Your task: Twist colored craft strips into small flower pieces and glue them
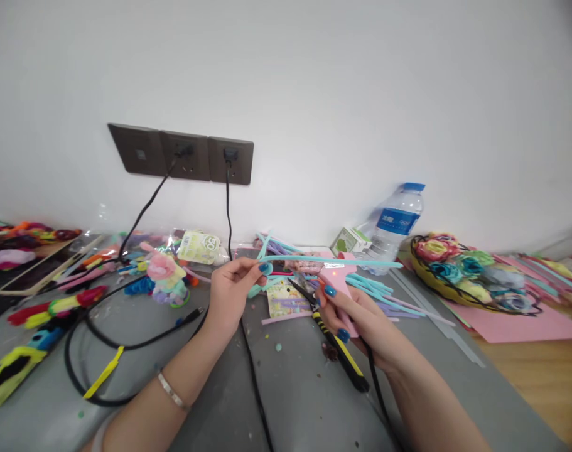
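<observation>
My left hand (233,290) pinches one end of a long light-blue pipe cleaner (330,261), which runs to the right across the grey mat (295,389); its held end is coiled into a small loop. My right hand (356,314) grips a pink glue gun (338,276), whose nozzle sits close to the pipe cleaner, and a black cord trails from it past my wrist. Black-and-yellow scissors (337,348) lie on the mat just under my right hand. More blue and purple pipe cleaners (384,295) are heaped behind it.
A water bottle (395,226) and a small green box (349,241) stand by the wall. A basket of fabric flowers (469,270) sits at right on pink paper (525,320). Wall sockets (184,156) feed black cables (107,339) over the mat. Colourful craft pieces (166,273) crowd the left.
</observation>
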`<act>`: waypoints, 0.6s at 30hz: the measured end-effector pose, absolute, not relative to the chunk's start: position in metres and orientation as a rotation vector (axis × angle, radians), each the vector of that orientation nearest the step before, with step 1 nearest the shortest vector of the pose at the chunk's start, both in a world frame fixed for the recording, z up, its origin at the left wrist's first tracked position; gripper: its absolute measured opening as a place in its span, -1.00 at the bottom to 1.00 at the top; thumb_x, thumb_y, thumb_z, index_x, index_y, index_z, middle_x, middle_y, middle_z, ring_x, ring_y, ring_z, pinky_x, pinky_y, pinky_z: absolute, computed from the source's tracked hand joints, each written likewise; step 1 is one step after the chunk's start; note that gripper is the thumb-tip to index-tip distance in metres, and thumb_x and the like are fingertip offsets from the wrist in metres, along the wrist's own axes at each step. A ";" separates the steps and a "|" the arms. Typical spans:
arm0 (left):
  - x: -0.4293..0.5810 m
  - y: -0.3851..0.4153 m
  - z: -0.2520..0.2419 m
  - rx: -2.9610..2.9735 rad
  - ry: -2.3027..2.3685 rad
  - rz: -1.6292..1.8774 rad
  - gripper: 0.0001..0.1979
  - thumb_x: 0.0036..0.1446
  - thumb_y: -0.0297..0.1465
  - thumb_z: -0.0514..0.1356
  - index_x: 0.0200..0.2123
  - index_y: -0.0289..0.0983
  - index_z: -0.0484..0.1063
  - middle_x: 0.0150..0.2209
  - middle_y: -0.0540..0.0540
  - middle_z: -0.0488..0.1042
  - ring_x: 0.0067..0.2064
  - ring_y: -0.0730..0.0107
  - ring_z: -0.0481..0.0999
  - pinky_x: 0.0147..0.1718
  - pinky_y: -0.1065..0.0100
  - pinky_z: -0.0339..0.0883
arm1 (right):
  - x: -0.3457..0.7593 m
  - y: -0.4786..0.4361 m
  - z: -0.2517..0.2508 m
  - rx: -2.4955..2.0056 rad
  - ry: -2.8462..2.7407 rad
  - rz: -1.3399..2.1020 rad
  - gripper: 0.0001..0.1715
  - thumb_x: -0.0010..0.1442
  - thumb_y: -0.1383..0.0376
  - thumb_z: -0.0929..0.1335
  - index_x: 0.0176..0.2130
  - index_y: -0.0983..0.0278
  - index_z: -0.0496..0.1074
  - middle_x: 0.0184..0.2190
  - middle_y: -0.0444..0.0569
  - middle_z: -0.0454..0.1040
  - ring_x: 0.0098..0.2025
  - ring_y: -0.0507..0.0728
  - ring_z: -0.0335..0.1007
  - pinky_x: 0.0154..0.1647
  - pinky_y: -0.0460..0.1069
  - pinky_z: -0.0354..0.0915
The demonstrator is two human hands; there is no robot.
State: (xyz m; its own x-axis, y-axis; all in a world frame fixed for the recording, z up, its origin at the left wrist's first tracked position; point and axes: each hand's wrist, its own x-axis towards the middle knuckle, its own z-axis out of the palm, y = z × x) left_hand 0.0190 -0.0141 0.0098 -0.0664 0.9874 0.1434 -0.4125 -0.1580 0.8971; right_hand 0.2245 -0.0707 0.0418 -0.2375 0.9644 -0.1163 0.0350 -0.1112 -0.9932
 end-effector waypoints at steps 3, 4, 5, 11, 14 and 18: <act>0.018 -0.014 0.009 0.983 0.826 1.524 -0.81 -0.12 -0.29 0.45 -0.48 -0.28 0.60 -0.59 0.03 0.53 -0.56 0.56 0.49 -0.51 0.55 0.39 | 0.224 -0.071 0.043 -1.207 -1.345 1.453 -0.50 0.21 -0.10 0.31 -0.40 0.28 0.32 -0.75 -0.23 0.19 -0.65 -0.05 -0.07 -0.59 -0.10 -0.07; 0.018 -0.014 0.009 0.985 0.825 1.524 -0.81 -0.12 -0.29 0.45 -0.48 -0.28 0.60 -0.59 0.02 0.53 -0.56 0.55 0.49 -0.51 0.54 0.39 | 0.224 -0.071 0.043 -1.211 -1.345 1.450 -0.50 0.21 -0.10 0.31 -0.40 0.28 0.32 -0.75 -0.23 0.19 -0.65 -0.05 -0.07 -0.59 -0.10 -0.07; 0.018 -0.014 0.009 0.986 0.824 1.526 -0.80 -0.12 -0.28 0.45 -0.48 -0.28 0.60 -0.59 0.02 0.53 -0.56 0.55 0.49 -0.51 0.54 0.39 | 0.223 -0.071 0.044 -1.216 -1.345 1.447 -0.50 0.21 -0.11 0.31 -0.40 0.28 0.32 -0.75 -0.23 0.19 -0.65 -0.05 -0.07 -0.59 -0.10 -0.07; 0.020 -0.014 0.010 0.985 0.833 1.536 -0.79 -0.13 -0.27 0.45 -0.49 -0.28 0.59 -0.58 0.02 0.53 -0.55 0.54 0.49 -0.51 0.53 0.40 | 0.225 -0.074 0.048 -1.259 -1.371 1.415 -0.48 0.20 -0.13 0.31 -0.40 0.28 0.32 -0.75 -0.22 0.19 -0.64 -0.04 -0.07 -0.57 -0.09 -0.05; 0.019 -0.014 0.010 0.993 0.851 1.535 -0.78 -0.13 -0.26 0.45 -0.49 -0.29 0.59 -0.57 0.00 0.53 -0.55 0.51 0.49 -0.51 0.50 0.40 | 0.226 -0.074 0.049 -1.266 -1.391 1.412 -0.47 0.20 -0.13 0.30 -0.39 0.28 0.33 -0.75 -0.22 0.19 -0.64 -0.03 -0.08 -0.57 -0.08 -0.06; 0.019 -0.014 0.009 1.009 0.874 1.531 -0.77 -0.12 -0.24 0.44 -0.48 -0.30 0.59 -0.57 -0.01 0.53 -0.55 0.48 0.49 -0.50 0.47 0.42 | 0.229 -0.075 0.051 -1.262 -1.402 1.402 -0.50 0.23 -0.09 0.30 -0.38 0.29 0.38 -0.75 -0.20 0.21 -0.64 -0.02 -0.08 -0.58 -0.07 -0.08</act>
State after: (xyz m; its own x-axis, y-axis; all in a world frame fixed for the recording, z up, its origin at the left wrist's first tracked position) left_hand 0.0188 -0.0143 0.0091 -0.0883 0.9839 0.1555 -0.3662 -0.1772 0.9135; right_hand 0.2289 -0.0755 0.0511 -0.2114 0.9699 -0.1211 0.1213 -0.0969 -0.9879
